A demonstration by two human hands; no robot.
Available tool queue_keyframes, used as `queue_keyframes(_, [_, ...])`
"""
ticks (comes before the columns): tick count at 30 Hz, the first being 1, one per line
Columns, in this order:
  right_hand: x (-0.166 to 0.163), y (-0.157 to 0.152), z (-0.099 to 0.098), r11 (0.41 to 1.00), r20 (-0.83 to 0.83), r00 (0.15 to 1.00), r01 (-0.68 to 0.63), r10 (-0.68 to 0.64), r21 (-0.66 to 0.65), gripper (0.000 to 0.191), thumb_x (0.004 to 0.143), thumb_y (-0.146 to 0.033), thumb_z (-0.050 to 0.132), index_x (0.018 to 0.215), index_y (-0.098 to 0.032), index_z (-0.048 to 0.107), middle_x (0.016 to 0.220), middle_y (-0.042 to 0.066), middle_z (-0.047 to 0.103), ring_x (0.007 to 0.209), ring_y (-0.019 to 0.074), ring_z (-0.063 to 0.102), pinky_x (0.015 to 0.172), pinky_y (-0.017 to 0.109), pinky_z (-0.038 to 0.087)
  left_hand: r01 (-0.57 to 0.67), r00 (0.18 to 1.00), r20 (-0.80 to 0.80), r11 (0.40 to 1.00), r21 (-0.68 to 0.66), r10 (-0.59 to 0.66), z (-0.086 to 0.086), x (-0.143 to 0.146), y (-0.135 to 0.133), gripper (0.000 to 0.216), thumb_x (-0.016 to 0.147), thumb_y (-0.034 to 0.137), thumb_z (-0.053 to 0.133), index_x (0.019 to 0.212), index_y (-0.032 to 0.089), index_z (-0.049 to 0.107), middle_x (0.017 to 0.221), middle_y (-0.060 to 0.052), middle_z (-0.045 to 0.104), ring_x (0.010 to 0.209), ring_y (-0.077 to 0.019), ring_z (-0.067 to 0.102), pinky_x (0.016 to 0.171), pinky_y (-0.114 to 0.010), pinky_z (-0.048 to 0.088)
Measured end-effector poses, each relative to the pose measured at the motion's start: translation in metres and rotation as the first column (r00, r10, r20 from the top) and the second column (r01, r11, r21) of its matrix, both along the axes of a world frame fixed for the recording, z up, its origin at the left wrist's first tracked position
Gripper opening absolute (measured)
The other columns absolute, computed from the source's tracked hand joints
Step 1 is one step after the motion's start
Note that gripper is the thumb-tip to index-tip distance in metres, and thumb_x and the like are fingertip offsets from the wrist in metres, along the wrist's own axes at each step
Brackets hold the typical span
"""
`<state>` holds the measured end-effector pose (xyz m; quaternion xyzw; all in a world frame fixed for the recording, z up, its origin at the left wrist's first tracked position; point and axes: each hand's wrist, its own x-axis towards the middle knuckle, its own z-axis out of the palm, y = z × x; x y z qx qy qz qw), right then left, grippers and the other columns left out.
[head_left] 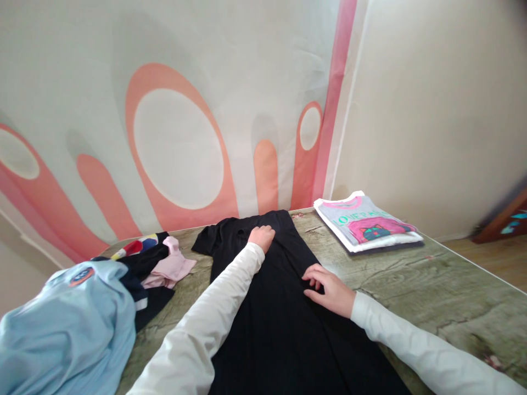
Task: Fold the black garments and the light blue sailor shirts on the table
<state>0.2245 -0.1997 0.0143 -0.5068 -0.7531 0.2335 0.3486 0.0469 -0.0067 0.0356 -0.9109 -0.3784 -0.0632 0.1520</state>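
Observation:
A black garment lies spread lengthwise on the table. My left hand rests near its far end, by the collar, with fingers curled down onto the cloth. On the garment's right edge, my right hand presses the fabric with fingers bent, pinching a fold. Both arms wear white sleeves.
A folded stack of shirts, grey with a pink print on top, lies at the far right of the table. A heap of unfolded clothes sits at the left: a light blue garment, a pink one, dark ones. A patterned wall hanging stands behind.

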Motion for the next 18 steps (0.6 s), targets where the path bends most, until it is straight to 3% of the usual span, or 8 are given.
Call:
queue_keyframes(9, [0.003,0.001,0.003,0.998,-0.011,0.999,-0.049,0.049,-0.039,0.015,0.073,-0.021,0.056,0.087,-0.018,0.059,0.091,0.005,0.053,0.07,0.0119,0.052,0.064,0.027,0.047,-0.039,0.999,0.007,0.999,-0.001,0.039,0.004,-0.002,-0.011,0.021,0.083,0.012,0.039,0.086,0.015,0.059,0.095,-0.011,0.057,0.091,-0.021,0.052,0.075,-0.034,0.04])
queue_keyframes(12, [0.002,-0.002,0.006,0.998,-0.01,0.999,-0.052,0.052,-0.039,0.016,0.075,-0.021,0.055,0.089,-0.017,0.06,0.092,0.005,0.053,0.071,0.0121,0.053,0.065,0.027,0.047,0.08,0.996,0.042,0.996,-0.036,-0.078,0.006,0.005,-0.032,0.024,0.084,0.016,0.039,0.102,0.018,0.056,0.109,-0.009,0.055,0.101,-0.0198,0.049,0.084,-0.034,0.037])
queue_keyframes(15, [0.002,-0.007,0.01,0.996,0.006,0.998,-0.068,0.069,-0.052,0.019,0.075,-0.022,0.055,0.092,-0.017,0.061,0.094,0.006,0.054,0.071,0.0124,0.053,0.065,0.027,0.048,0.24,0.968,0.102,0.963,-0.124,-0.228,-0.002,0.01,-0.055,0.033,0.089,0.027,0.033,0.117,0.019,0.048,0.123,-0.007,0.048,0.115,-0.0189,0.041,0.095,-0.035,0.03])
queue_keyframes(18, [0.003,-0.011,0.014,0.988,-0.005,0.993,-0.118,0.118,-0.1,0.019,0.076,-0.024,0.054,0.091,-0.018,0.062,0.096,0.006,0.055,0.067,0.0111,0.054,0.061,0.026,0.048,0.256,0.965,0.112,0.941,-0.223,-0.236,-0.017,0.009,-0.069,0.045,0.089,0.041,0.029,0.126,0.018,0.039,0.134,-0.009,0.038,0.122,-0.021,0.034,0.097,-0.04,0.028])
